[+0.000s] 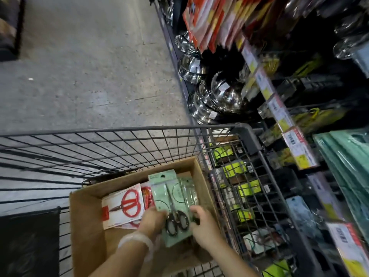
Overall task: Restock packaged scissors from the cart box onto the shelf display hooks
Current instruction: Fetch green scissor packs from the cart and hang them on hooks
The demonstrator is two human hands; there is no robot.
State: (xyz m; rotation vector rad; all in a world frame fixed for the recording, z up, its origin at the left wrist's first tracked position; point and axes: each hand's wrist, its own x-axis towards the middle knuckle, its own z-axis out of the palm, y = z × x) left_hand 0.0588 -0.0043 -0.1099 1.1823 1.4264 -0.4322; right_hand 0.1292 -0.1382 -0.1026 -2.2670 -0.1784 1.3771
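A brown cardboard box sits inside a wire cart. In the box lie white packs of red-handled scissors on the left. Both my hands hold a stack of pale green packs of black-handled scissors just above the box. My left hand grips the stack's left edge, and my right hand grips its right edge. The shelf display with hanging goods stands to the right of the cart.
Stacked steel bowls sit on the low shelf ahead of the cart. Red hanging packs and teal packs fill the upper shelf rows, with price tags along the rail. Grey floor stretches left. A black bag lies at the cart's near left.
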